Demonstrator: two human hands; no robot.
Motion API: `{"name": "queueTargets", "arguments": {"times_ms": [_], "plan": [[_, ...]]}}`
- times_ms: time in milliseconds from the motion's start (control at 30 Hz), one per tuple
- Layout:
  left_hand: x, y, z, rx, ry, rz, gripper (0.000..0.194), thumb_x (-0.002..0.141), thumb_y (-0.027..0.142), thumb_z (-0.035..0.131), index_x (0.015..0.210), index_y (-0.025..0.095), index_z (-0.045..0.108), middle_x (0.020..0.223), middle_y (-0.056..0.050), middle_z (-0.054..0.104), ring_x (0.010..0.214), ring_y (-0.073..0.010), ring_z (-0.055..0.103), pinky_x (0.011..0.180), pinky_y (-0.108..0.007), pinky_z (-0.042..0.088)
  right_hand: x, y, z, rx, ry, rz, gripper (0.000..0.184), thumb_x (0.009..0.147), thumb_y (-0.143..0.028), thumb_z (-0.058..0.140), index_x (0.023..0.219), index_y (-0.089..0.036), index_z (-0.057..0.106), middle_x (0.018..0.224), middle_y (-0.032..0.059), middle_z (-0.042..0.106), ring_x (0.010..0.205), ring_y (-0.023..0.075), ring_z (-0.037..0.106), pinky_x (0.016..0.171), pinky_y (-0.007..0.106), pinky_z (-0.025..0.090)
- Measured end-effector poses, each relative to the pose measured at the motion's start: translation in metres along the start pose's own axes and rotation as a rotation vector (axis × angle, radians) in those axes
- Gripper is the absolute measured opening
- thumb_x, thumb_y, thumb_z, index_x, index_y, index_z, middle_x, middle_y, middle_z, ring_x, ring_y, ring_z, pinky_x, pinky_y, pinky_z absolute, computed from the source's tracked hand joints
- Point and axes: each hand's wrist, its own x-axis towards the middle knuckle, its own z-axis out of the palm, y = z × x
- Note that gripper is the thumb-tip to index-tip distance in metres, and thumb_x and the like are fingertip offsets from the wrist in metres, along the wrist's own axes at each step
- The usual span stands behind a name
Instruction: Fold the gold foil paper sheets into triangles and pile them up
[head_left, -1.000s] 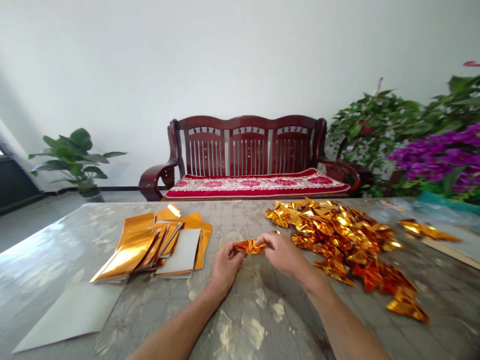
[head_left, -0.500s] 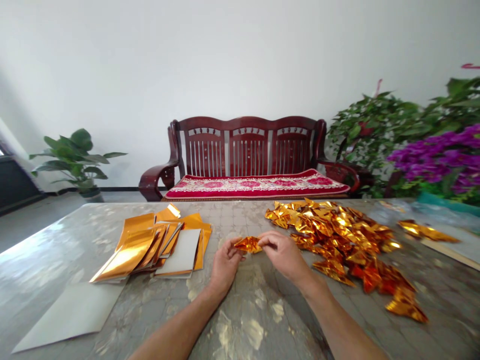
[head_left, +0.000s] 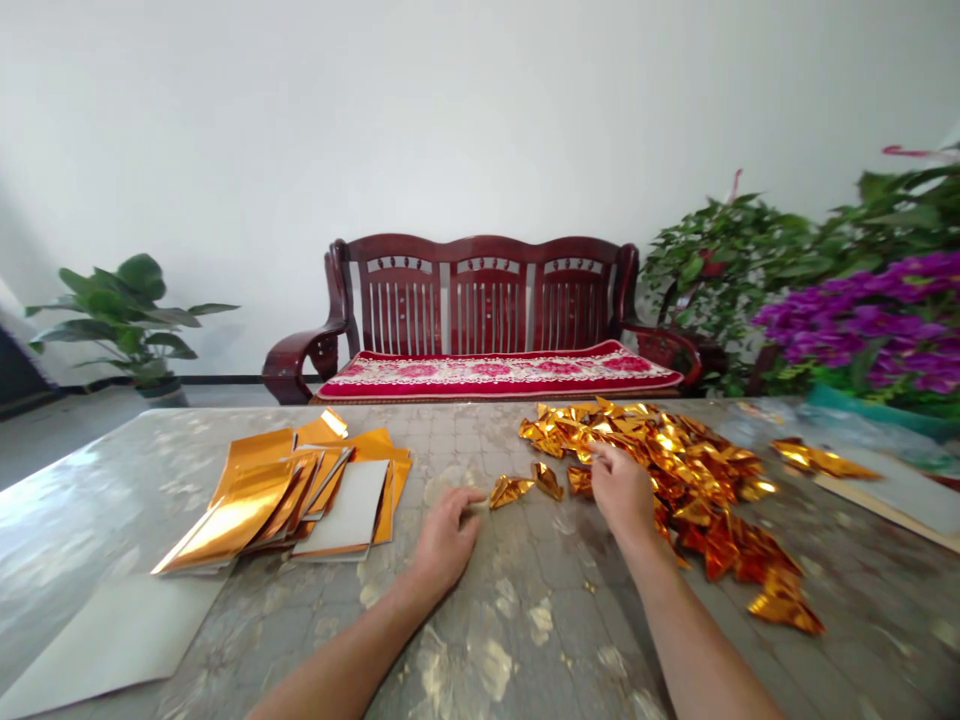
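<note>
My left hand [head_left: 444,535] rests on the marbled table [head_left: 525,640], fingers stretched forward and empty. Just beyond its fingertips lies a folded gold foil piece [head_left: 510,489], with another small one [head_left: 547,479] beside it. My right hand [head_left: 622,487] reaches over the left edge of a heap of folded gold foil pieces [head_left: 675,470], fingers curled loosely down onto it; I cannot see anything gripped. A fanned stack of flat gold foil sheets [head_left: 285,490] lies to the left of my left hand.
A grey sheet [head_left: 105,640] lies at the near left edge. A loose gold piece [head_left: 821,459] and a board lie at the far right. Behind the table stand a red wooden bench [head_left: 487,320], a potted plant [head_left: 120,320] and purple flowers [head_left: 877,320].
Both hands held one folded gold piece between them; it now lies on the table. My right hand moved right to the heap, my left hand dropped flat. The view shifted slightly right.
</note>
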Motion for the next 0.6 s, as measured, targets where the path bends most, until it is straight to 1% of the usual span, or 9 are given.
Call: {"name": "queueTargets", "arguments": {"times_ms": [67,133,200,267,367,467,533,600], "plan": [[-0.001,0.004,-0.001,0.022,-0.049,0.044,0.040,0.072,0.006,0.054,0.106,0.022,0.068,0.114,-0.005,0.068,0.110,-0.0218,0.060,0.103,-0.039,0.044,0.001,0.003,-0.006,-0.074,0.015,0.030,0.040,0.083,-0.019,0.044,0.113,-0.021,0.071,0.115,0.0087,0.071,0.100,0.0246,0.065,0.087,0.036,0.048],[-0.001,0.007,-0.002,0.058,-0.101,0.064,0.041,0.073,0.009,0.057,0.110,0.023,0.067,0.119,-0.006,0.067,0.115,-0.0233,0.058,0.106,-0.041,0.041,0.000,0.004,-0.009,-0.096,0.047,0.041,0.040,0.083,-0.019,0.044,0.111,-0.022,0.072,0.119,0.0079,0.069,0.101,0.0247,0.064,0.086,0.036,0.047],[-0.001,0.010,-0.003,0.103,-0.164,0.091,0.041,0.074,0.012,0.058,0.113,0.023,0.065,0.121,-0.007,0.066,0.116,-0.0244,0.057,0.106,-0.041,0.040,-0.001,0.003,-0.009,-0.067,0.083,0.024,0.038,0.083,-0.019,0.043,0.106,-0.023,0.074,0.119,0.0069,0.069,0.102,0.0239,0.063,0.086,0.035,0.047],[0.000,0.013,-0.003,0.152,-0.213,0.125,0.041,0.075,0.014,0.058,0.114,0.022,0.065,0.121,-0.007,0.066,0.115,-0.0250,0.057,0.105,-0.041,0.041,-0.002,0.001,-0.007,-0.035,0.092,-0.008,0.036,0.083,-0.018,0.043,0.099,-0.023,0.075,0.113,0.0053,0.071,0.101,0.0225,0.063,0.085,0.033,0.047],[0.000,0.015,-0.001,0.218,-0.254,0.165,0.041,0.075,0.016,0.060,0.116,0.022,0.065,0.121,-0.008,0.066,0.114,-0.0261,0.057,0.104,-0.043,0.040,-0.008,-0.005,0.000,-0.060,0.038,-0.070,0.033,0.081,-0.015,0.044,0.092,-0.024,0.074,0.106,0.0025,0.072,0.096,0.0201,0.064,0.079,0.030,0.047],[0.000,0.015,0.002,0.271,-0.277,0.197,0.042,0.075,0.017,0.062,0.117,0.022,0.065,0.122,-0.009,0.065,0.116,-0.0269,0.056,0.105,-0.044,0.039,-0.016,-0.012,0.007,-0.177,-0.052,-0.156,0.029,0.078,-0.012,0.047,0.089,-0.025,0.072,0.102,0.0009,0.072,0.095,0.0192,0.063,0.074,0.028,0.044],[0.000,0.013,0.004,0.300,-0.287,0.211,0.042,0.076,0.019,0.063,0.118,0.022,0.065,0.124,-0.010,0.064,0.118,-0.0273,0.055,0.106,-0.044,0.038,-0.021,-0.017,0.011,-0.268,-0.111,-0.206,0.025,0.078,-0.013,0.050,0.087,-0.025,0.070,0.099,0.0009,0.072,0.095,0.0199,0.062,0.072,0.028,0.042],[0.000,0.012,0.005,0.319,-0.297,0.220,0.042,0.078,0.021,0.063,0.119,0.022,0.064,0.127,-0.010,0.063,0.120,-0.0277,0.054,0.107,-0.045,0.038,-0.025,-0.021,0.015,-0.353,-0.146,-0.242,0.018,0.079,-0.018,0.055,0.090,-0.025,0.068,0.096,0.0023,0.071,0.094,0.0216,0.060,0.074,0.030,0.040]]}}
